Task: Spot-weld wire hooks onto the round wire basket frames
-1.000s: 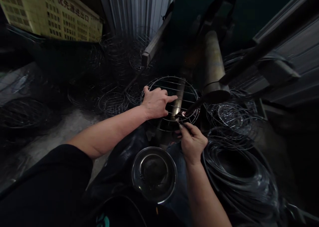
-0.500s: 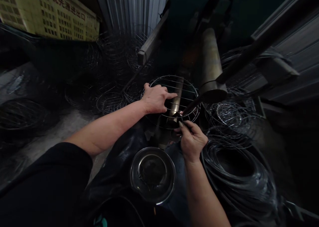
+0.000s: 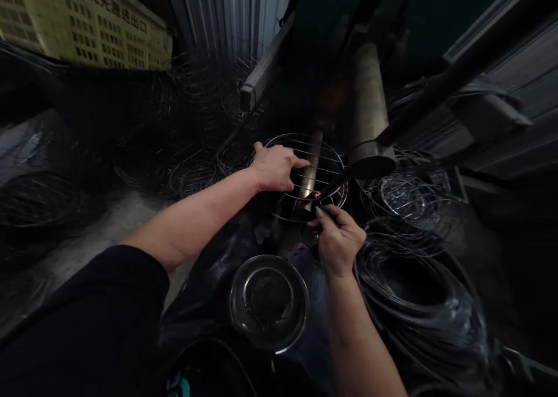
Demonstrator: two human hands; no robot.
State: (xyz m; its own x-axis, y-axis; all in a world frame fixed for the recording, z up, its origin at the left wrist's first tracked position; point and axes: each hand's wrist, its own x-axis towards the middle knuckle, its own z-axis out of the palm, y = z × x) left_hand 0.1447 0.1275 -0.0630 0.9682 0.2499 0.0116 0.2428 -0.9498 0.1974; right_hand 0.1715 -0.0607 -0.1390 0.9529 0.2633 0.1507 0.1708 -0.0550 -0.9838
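A round wire rack (image 3: 328, 170) with parallel cross wires lies level in front of me, between an upper metal cylinder and a lower one. My left hand (image 3: 275, 167) holds its left side, with the index finger stretched over the wires and the thumb near the front. At the rack's front rim, my right hand (image 3: 340, 231) is closed in a pinch near the tip of a dark rod; what the fingertips hold is too small and dark to make out. The lower brass-coloured cylinder (image 3: 310, 179) shows through the rack. The upper cylinder (image 3: 370, 95) stands just right of it.
A shiny metal bowl (image 3: 269, 301) with small dark pieces sits at my lap. Coiled wire (image 3: 427, 310) and tangled wire rings (image 3: 403, 199) lie at right. More wire racks (image 3: 194, 176) are at left, below a yellow crate (image 3: 108, 28). A slanted bar (image 3: 462, 60) crosses the upper right.
The view has shifted slightly. My right hand's fingertips have moved up a little towards the rack's front rim. The left hand stays on the rack's left side.
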